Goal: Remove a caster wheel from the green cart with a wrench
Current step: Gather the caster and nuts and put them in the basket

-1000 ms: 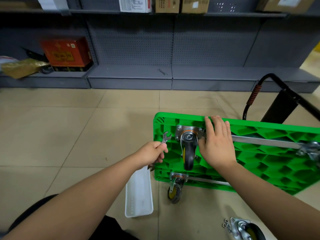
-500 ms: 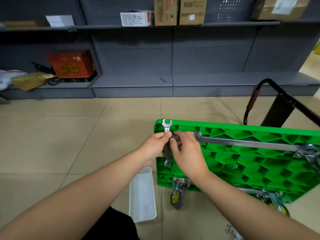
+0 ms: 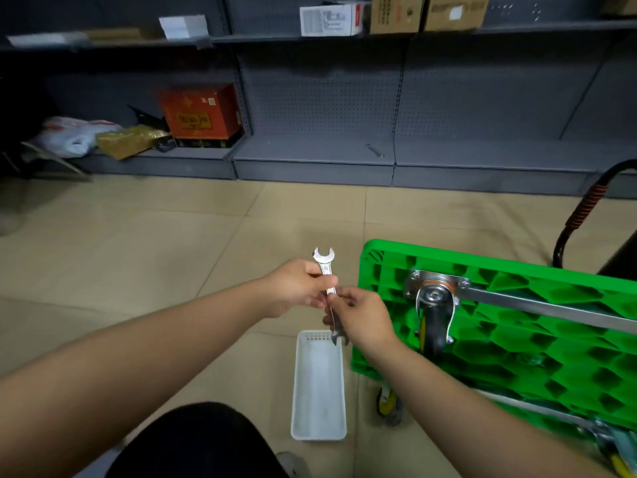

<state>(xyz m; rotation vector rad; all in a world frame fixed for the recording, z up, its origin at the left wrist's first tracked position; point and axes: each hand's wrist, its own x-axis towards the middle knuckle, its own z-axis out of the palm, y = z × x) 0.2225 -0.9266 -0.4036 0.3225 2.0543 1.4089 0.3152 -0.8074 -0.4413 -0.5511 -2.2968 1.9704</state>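
Holding a double open-end wrench [image 3: 325, 276] upright between both hands, clear of the green cart [image 3: 537, 343]. Left hand [image 3: 298, 288] gripping the upper shank with curled fingers; right hand [image 3: 362, 317] pinching the lower shank. Having left the caster plate a second ago, right hand now sharing the tool: probably regripping or choosing an end. Caster wheel [image 3: 433, 317] still bolted on the tipped cart's underside, at 3 o'clock from the hands. White plastic tray [image 3: 319, 401] lying on the floor at 6 o'clock. Loosening not yet under way.
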